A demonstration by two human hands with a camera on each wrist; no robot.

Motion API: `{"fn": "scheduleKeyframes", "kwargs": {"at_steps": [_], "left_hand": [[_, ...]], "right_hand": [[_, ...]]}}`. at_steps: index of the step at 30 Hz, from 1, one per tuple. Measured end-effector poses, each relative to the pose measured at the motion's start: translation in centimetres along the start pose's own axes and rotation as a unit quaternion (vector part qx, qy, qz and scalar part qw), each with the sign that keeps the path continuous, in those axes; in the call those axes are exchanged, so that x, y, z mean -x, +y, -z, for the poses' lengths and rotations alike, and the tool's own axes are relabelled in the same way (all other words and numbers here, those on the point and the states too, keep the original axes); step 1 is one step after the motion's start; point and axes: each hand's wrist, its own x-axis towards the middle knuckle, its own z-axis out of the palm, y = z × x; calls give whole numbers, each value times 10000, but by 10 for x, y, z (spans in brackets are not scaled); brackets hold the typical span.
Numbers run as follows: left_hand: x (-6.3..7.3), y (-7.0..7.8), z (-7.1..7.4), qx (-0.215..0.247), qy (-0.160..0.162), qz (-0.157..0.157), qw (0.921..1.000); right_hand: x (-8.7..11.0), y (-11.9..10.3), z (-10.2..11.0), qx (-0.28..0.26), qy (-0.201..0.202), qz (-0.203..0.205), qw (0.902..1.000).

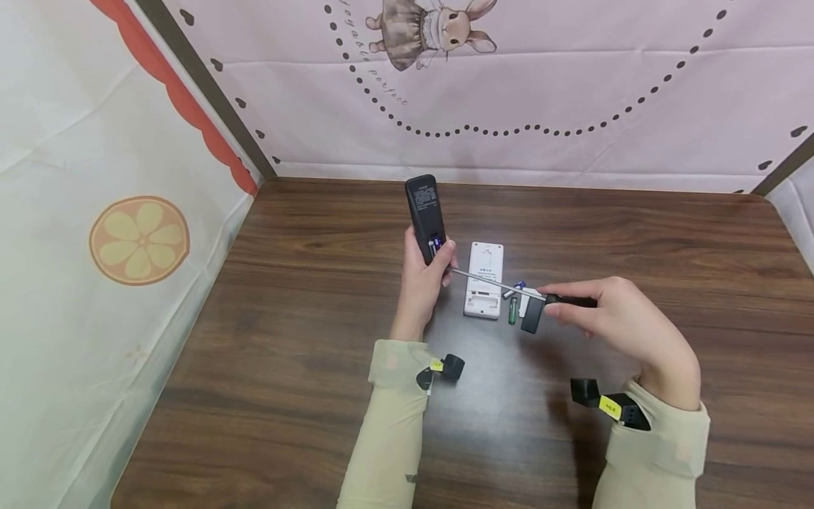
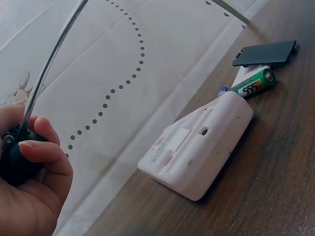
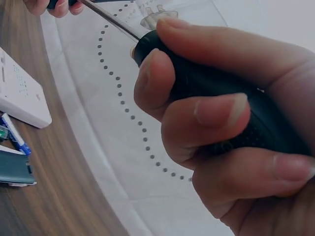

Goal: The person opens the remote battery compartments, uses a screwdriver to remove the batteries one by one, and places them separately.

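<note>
My left hand [image 1: 415, 290] grips a black remote control [image 1: 425, 201] near its lower end, back side facing up. Its battery compartment is uncovered, and batteries [image 1: 435, 245] show inside. In my right hand [image 1: 636, 325] is a screwdriver [image 3: 211, 83], the fingers curled round its dark handle. The metal shaft [image 1: 492, 281] reaches left to the remote's lower end by the left thumb; whether the tip touches it is hidden. Below the shaft a white remote [image 1: 485, 261] lies on the table, its battery compartment uncovered.
Right of the white remote lie a green battery [image 2: 253, 83], a blue battery [image 3: 17, 135], a black battery cover [image 1: 533, 315] and a white cover [image 1: 524, 302] partly under it. Fabric-covered walls [image 1: 540, 85] stand behind and left of the wooden table [image 1: 305, 396].
</note>
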Motion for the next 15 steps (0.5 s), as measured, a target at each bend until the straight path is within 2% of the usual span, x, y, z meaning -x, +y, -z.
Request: {"fn": "scheduleKeyframes", "kwargs": {"at_steps": [3, 8, 15], "left_hand": [[0, 0, 1, 73, 42, 58, 9999], [-1, -2, 3, 465, 160, 132, 9987], [-5, -14, 4, 895, 146, 228, 9956]], "right_hand": [[-3, 5, -1, -210, -98, -4, 9997], [-10, 17, -5, -764, -277, 11, 9967], [-16, 21, -11, -1195, -381, -8, 9921]]}}
